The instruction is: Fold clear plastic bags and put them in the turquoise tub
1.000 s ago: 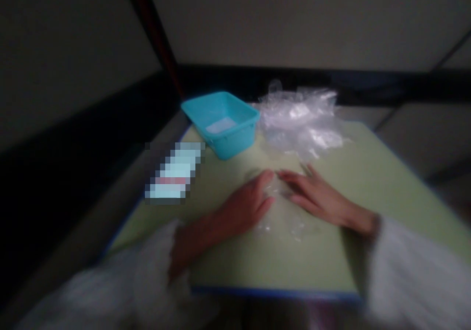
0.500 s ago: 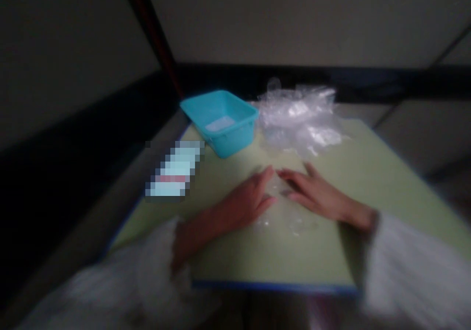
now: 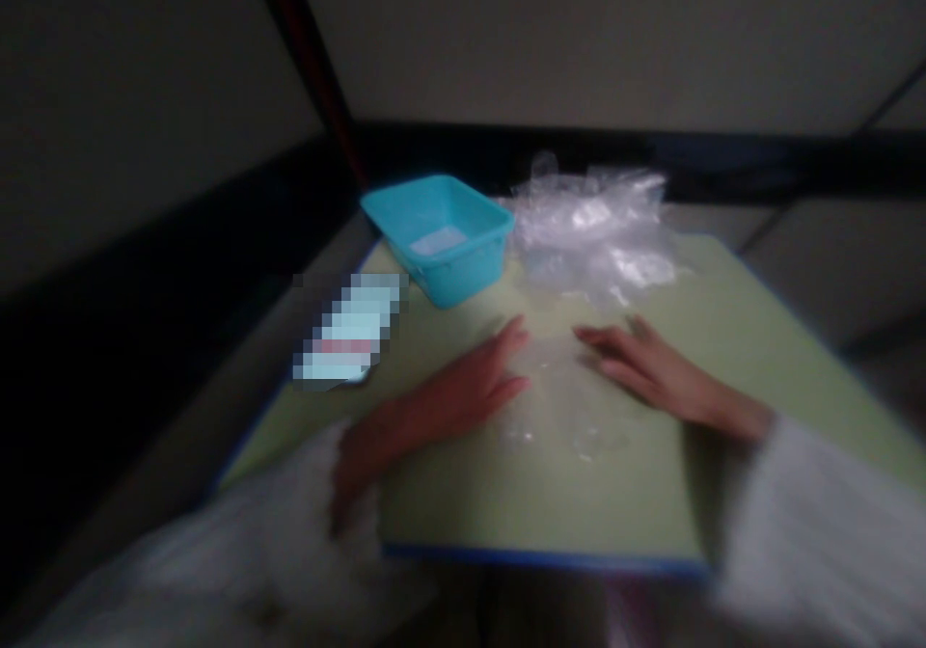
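Note:
A clear plastic bag point(image 3: 554, 397) lies flat on the pale green table point(image 3: 463, 518), its outline faint. At its left edge is my left hand point(image 3: 484, 383), thumb and fingers apart, holding nothing. My right hand point(image 3: 643, 368) is over the bag's upper right side, fingers stretched out and spread a little, also with nothing in its grasp. Between the two hands there is a gap with part of the bag in it. Blur hides whether the fingertips touch the plastic.
A turquoise basket point(image 3: 467, 277) with something white inside stands at the back left. Right of it is a heap of clear plastic bags point(image 3: 597, 229). A pixelated, phone-like flat object point(image 3: 351, 330) lies near the table's left edge. A wall rises behind.
My hands have moved apart: the right one shifted right and the left one slightly left, so more of the bag shows between them. The view has shifted slightly.

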### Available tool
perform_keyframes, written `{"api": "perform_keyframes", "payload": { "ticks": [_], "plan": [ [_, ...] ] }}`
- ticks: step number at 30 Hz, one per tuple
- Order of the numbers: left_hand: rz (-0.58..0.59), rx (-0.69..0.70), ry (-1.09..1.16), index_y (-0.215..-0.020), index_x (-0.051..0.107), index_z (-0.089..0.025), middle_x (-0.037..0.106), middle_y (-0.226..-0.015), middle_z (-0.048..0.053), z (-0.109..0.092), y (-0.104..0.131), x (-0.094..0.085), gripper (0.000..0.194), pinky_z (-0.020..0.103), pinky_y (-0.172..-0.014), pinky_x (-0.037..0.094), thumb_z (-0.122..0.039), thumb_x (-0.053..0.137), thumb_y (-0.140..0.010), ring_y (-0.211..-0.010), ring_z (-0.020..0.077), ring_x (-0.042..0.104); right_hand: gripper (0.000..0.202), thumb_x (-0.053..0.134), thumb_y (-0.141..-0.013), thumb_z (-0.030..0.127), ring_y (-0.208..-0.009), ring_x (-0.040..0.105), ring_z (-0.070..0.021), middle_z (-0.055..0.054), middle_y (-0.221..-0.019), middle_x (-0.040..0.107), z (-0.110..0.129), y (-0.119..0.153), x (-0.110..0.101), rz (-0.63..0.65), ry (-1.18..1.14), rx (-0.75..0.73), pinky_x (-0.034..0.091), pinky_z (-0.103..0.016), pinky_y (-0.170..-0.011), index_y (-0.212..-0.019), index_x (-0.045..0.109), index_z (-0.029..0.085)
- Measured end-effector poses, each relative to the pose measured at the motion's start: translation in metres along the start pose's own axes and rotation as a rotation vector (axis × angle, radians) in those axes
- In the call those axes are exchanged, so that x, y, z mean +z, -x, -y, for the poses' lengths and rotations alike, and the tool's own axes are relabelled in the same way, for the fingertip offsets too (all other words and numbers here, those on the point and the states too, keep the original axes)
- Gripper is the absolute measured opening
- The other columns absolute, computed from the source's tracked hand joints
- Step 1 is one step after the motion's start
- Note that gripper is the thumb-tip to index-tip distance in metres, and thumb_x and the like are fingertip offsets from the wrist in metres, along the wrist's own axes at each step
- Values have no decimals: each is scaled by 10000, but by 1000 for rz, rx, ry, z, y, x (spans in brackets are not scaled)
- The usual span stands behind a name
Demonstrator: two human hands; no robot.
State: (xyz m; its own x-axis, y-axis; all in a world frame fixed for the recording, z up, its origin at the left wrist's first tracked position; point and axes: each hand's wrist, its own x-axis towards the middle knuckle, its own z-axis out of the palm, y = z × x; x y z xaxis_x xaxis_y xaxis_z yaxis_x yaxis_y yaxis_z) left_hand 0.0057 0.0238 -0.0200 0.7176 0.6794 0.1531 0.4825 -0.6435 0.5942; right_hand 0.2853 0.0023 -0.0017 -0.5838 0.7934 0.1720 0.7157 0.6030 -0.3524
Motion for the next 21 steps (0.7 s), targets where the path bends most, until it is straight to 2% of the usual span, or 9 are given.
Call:
{"api": "perform_keyframes", "payload": {
  "ticks": [3,7,10,13,17,21],
  "plan": [
    [-6,6,14,-1449,71,-147,347,-1454,187,4,2,-2,631,447,-1087,306,-293,410,-937,-1358,224,329,324,331,-968,408,-1136,569,-282,-101,-1299,571,-1,3,-2,-17,-16,15,220,-630,-1032,-1229,443,252],
    [-58,6,19,-1443,105,-161,396,-1427,177,9,3,-6,604,434,-1048,362,-310,403,-940,-1290,235,434,356,370,-952,424,-1145,560,-266,-117,-1294,566,-3,5,-2,-55,-119,28,392,-533,-978,-1241,446,230],
    [-177,-36,-10,-1404,210,-146,515,-1333,153,8,2,-9,539,416,-997,417,-282,414,-924,-1191,234,532,347,382,-951,414,-1147,555,-244,-114,-1306,553,-8,6,-1,-120,-186,47,463,-447,-933,-1226,459,217],
    [-285,-59,-63,-1345,328,-137,644,-1154,111,5,0,-10,457,388,-946,460,-256,411,-912,-1072,216,610,312,372,-957,399,-1116,574,-238,-103,-1264,586,-12,6,0,-172,-174,51,471,-434,-928,-1176,493,214],
    [-288,-93,-173,-1309,405,-132,699,-972,86,4,-2,-8,424,377,-896,492,-238,416,-898,-941,204,661,306,376,-953,406,-1073,598,-249,-105,-1191,621,-13,5,1,-169,-118,45,485,-445,-906,-1133,532,214],
    [-267,-131,-236,-1319,403,-128,699,-958,87,5,-4,-7,443,391,-897,493,-227,420,-888,-948,212,656,285,375,-953,402,-1035,615,-253,-107,-1141,641,-11,3,-1,-161,-103,30,503,-444,-873,-1070,553,214]
  ]
}}
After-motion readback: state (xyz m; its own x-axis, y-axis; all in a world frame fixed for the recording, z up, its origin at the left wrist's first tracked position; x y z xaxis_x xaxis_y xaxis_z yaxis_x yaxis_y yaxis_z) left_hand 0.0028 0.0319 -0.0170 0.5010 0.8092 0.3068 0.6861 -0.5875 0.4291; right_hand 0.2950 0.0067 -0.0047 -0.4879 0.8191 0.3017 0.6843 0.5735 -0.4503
